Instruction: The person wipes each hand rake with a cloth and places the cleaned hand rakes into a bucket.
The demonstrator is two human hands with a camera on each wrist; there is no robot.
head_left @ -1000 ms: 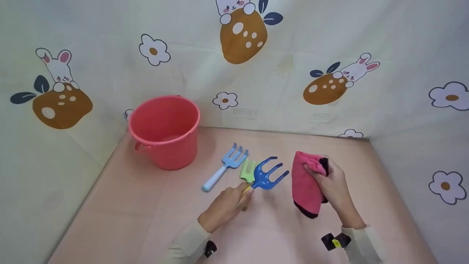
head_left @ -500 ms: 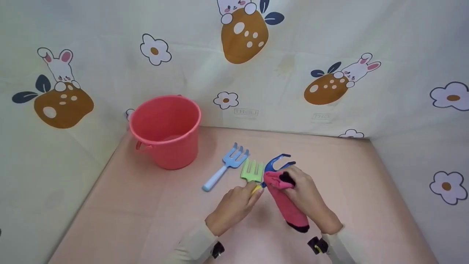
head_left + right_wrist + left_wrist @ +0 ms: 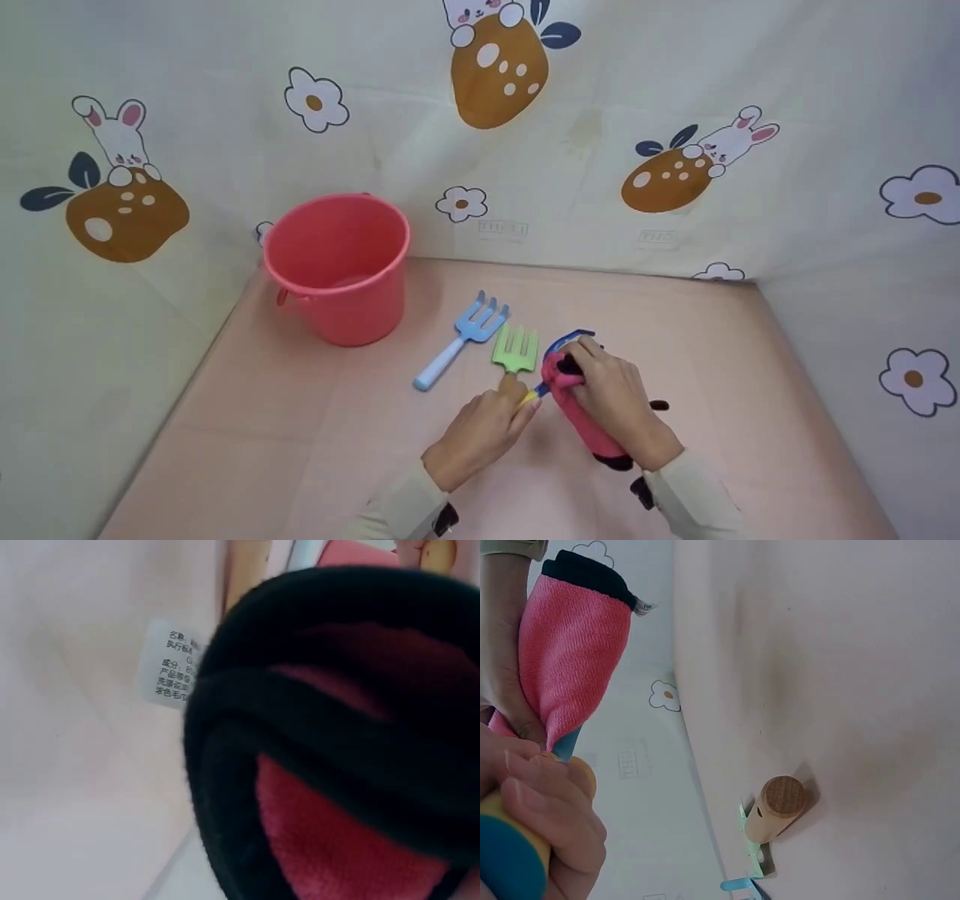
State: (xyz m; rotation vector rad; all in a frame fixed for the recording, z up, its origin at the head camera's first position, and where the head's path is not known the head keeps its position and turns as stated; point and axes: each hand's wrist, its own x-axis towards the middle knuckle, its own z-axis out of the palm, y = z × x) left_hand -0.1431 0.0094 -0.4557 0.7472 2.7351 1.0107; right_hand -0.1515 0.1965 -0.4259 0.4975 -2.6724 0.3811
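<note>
My left hand [image 3: 480, 431] grips the yellow handle [image 3: 529, 397] of a blue garden fork [image 3: 564, 342]; its teal handle end shows in the left wrist view. In my right hand [image 3: 616, 394] is a folded pink cloth [image 3: 581, 416] with black edging, pressed round the fork's head and neck. The cloth and fingers hide most of the tines. In the left wrist view the cloth [image 3: 574, 652] hangs against the fork's neck just beyond my left fingers. Black-edged folds of the cloth [image 3: 345, 832] and a printed white label [image 3: 171, 664] fill much of the right wrist view.
On the table [image 3: 300, 450] lie a light blue fork [image 3: 461, 337] and a green fork [image 3: 516, 349] with a wooden handle, just beyond my left hand. A red bucket [image 3: 356, 307] stands at the back left. Printed fabric walls [image 3: 390, 157] enclose the table.
My right hand has brought the pink cloth leftward onto the blue fork, covering most of its head. My left hand has shifted slightly right, uncovering more of the green fork.
</note>
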